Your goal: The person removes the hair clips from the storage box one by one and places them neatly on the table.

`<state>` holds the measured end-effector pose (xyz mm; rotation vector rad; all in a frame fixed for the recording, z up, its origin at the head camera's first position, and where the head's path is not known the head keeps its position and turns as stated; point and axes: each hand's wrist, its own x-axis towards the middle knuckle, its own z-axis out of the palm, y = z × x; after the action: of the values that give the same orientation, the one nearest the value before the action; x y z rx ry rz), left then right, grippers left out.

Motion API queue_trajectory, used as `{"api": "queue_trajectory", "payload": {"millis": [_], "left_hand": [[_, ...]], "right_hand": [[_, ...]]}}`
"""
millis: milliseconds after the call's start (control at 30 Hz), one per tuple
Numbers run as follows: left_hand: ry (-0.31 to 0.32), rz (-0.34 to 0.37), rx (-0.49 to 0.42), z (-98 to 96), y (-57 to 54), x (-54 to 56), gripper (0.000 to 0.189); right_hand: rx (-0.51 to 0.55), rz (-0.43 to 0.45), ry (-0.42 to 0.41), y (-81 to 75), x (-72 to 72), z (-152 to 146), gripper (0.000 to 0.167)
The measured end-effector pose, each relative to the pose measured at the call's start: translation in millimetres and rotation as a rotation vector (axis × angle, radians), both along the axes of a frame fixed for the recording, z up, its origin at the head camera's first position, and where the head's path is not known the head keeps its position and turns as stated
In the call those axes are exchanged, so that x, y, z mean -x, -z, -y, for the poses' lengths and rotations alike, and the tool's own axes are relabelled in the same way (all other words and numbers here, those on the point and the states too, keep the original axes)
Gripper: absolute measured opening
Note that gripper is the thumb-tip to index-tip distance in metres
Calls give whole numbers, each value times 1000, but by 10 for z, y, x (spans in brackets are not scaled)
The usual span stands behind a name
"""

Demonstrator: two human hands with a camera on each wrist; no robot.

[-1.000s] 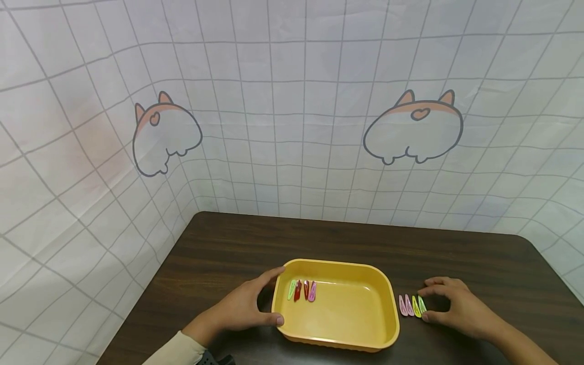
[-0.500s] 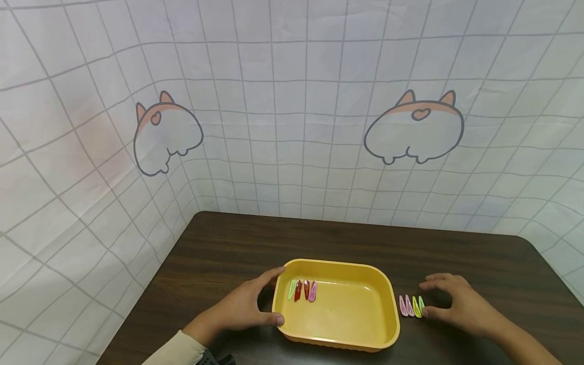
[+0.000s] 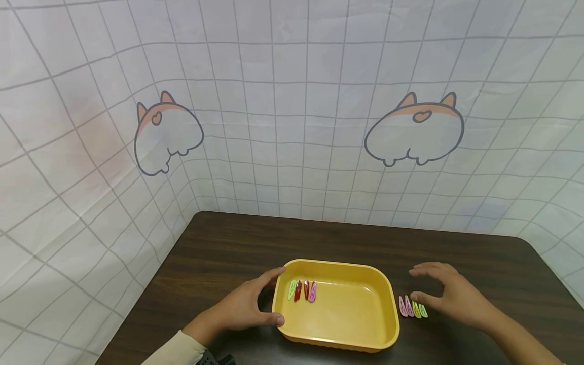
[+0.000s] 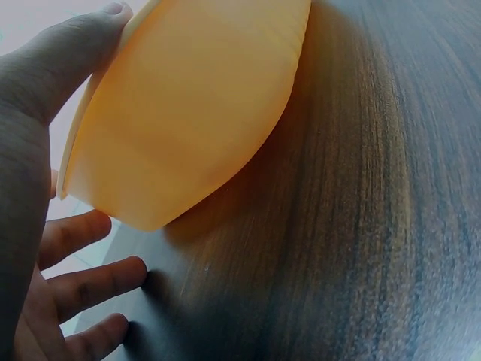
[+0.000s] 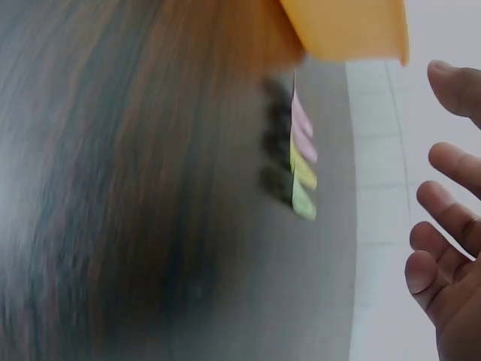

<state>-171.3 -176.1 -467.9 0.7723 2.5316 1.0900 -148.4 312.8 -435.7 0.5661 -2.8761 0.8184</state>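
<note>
A yellow plastic tray [image 3: 337, 314] sits on the table, and my left hand [image 3: 242, 304] grips its left end, thumb over the rim at the front corner and index finger at the back corner. Inside it, a light green snap hair clip [image 3: 292, 289], two red clips [image 3: 298, 291] and a pink clip [image 3: 312, 292] lie in a row. Right of the tray, two pink clips [image 3: 403, 306], a yellow clip [image 3: 416, 309] and a green clip [image 5: 303, 201] lie side by side on the table. My right hand [image 3: 456, 294] hovers above them, fingers spread, holding nothing.
The dark wood-grain table [image 3: 255, 238] has rounded back corners. Behind it and to the left hangs a white grid-patterned cloth [image 3: 292, 126] with cartoon animal prints.
My right hand has lifted off the green clip and shifted left and away from me, its fingers parting more. The left hand, tray and clips keep their places.
</note>
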Motion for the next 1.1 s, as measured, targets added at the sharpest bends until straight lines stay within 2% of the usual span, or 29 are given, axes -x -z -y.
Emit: {"api": "queue_trajectory", "payload": {"millis": [200, 500, 767, 967, 1100], "left_hand": [[6, -9, -4, 4, 5, 8, 100], [0, -8, 5, 5, -3, 4, 99], [6, -10, 0, -3, -4, 2, 100], [4, -12, 4, 3, -3, -6, 99], [6, -13, 1, 10, -2, -10, 99]], "right_hand": [[10, -33, -22, -67, 2, 173, 52], [42, -28, -38, -114, 4, 410, 54], [48, 6, -94, -141, 7, 582, 54], [130, 152, -137, -149, 16, 673, 56], [67, 103, -127, -152, 14, 727, 56]]}}
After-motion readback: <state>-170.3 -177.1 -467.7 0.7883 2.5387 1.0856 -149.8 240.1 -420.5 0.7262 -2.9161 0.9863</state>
